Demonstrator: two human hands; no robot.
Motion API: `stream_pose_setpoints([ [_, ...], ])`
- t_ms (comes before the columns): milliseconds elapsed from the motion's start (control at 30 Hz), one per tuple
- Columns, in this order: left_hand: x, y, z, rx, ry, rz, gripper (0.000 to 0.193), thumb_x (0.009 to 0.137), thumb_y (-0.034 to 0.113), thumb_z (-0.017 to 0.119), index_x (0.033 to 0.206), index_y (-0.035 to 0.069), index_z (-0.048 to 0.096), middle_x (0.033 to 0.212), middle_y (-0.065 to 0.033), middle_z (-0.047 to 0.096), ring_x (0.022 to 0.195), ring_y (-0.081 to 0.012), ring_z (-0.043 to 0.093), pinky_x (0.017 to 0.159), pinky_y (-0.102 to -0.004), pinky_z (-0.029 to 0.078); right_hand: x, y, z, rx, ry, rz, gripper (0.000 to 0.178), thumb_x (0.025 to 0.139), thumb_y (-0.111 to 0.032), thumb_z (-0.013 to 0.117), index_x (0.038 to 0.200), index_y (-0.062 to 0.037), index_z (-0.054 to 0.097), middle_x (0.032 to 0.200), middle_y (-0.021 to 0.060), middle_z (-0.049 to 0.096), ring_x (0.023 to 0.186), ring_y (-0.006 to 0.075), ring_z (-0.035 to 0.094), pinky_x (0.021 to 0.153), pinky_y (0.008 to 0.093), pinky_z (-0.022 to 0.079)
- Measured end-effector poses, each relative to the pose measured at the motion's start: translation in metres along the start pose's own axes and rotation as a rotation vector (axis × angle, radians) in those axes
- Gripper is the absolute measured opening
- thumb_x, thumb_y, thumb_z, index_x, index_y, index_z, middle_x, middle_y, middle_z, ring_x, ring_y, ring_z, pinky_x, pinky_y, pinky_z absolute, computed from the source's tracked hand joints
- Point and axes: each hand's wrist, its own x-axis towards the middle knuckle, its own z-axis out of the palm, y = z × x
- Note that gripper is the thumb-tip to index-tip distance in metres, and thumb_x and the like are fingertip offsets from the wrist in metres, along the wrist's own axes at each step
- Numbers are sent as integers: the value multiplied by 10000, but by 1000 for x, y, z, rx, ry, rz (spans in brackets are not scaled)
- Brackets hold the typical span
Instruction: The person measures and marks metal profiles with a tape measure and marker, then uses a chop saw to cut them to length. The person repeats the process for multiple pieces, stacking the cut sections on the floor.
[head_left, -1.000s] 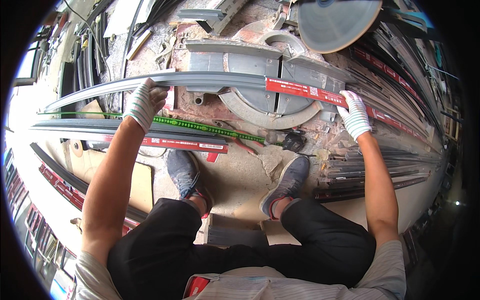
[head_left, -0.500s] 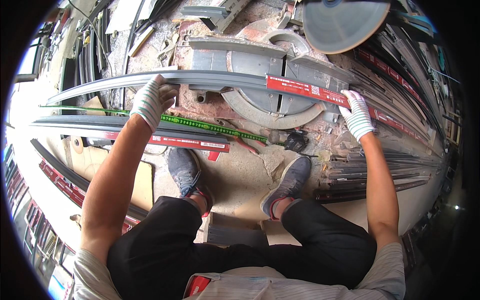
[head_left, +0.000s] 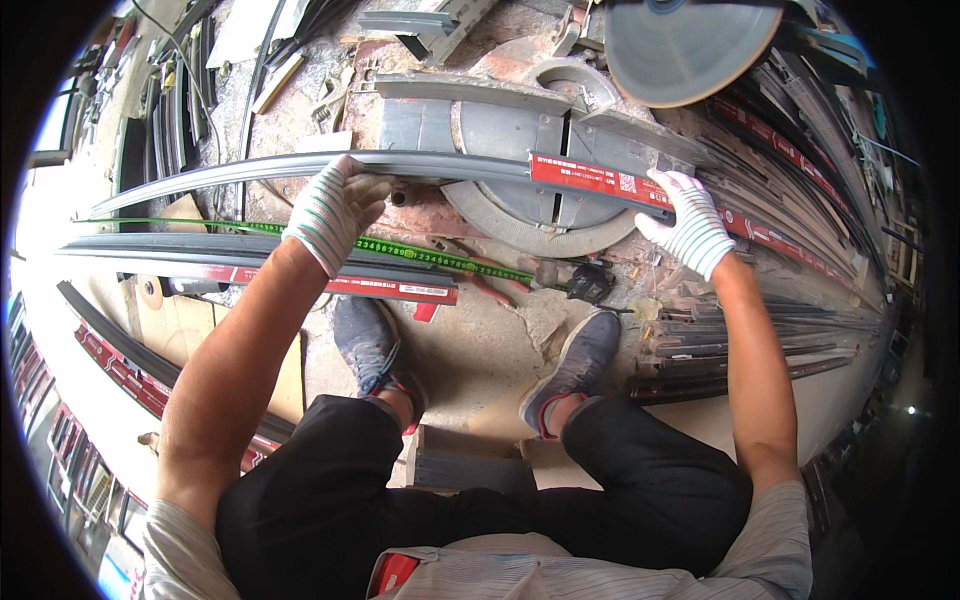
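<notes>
A long grey metal profile (head_left: 440, 165) with a red printed label stretches across the saw's grey base (head_left: 415, 125). My left hand (head_left: 335, 212), in a white striped glove, is closed on the profile left of the base. My right hand (head_left: 690, 222), gloved alike, grips it beyond the label, thumb on the near side and fingers over the far side. Below it, a green tape measure (head_left: 440, 258) lies drawn out, its black case (head_left: 591, 283) near my right shoe. Another grey profile (head_left: 250, 255) with red labels lies beside the tape.
The round saw blade (head_left: 690, 50) hangs raised at the far right. Bundles of dark profiles (head_left: 740, 345) lie at the right, and more stand at the far left. Pliers with red handles (head_left: 490, 285) lie near the tape. My shoes (head_left: 365, 345) flank the middle of the floor.
My left hand has shifted right along the profile, and my right hand has shifted left toward the label. The profile itself has hardly moved.
</notes>
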Motion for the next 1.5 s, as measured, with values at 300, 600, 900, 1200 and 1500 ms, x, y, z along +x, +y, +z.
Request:
stream_pose_setpoints([
  [300,-23,-19,44,-253,-171,-94,273,1035,263,557,1170,27,580,1185,-200,688,1022,-276,688,856,-362,568,14,-21,3,-132,-45,-27,584,819,-335,777,1269,-19,578,1208,193,602,1142,371,557,1028,460,446],
  [600,-45,-26,76,-240,-320,-144,396,1052,318,556,1290,2,553,1182,-194,691,1034,-254,688,879,-377,562,13,-14,18,-80,56,-47,506,795,-242,800,1213,-49,589,1153,177,624,1105,358,587,1012,450,462],
  [900,-61,-7,42,84,-316,-165,813,969,690,511,1354,-26,504,1191,-187,663,988,-240,670,852,-383,537,-4,-18,12,-106,62,-78,492,772,-215,806,1197,-71,606,1118,149,648,1057,337,615,959,444,491],
  [1200,-10,39,-123,-645,50,418,529,1063,469,470,1123,-44,583,1117,-193,659,1135,-337,624,1074,-477,492,-7,-24,7,-69,41,-68,449,782,-216,798,1167,-71,619,1102,151,645,1048,347,613,945,450,490],
  [1500,-21,9,-57,-580,91,313,469,1075,547,377,1049,110,547,1095,-183,694,1179,-387,630,1081,-554,436,-8,-30,12,-30,23,-45,468,776,-245,813,1147,-55,600,1081,171,642,1047,365,610,947,458,489],
])
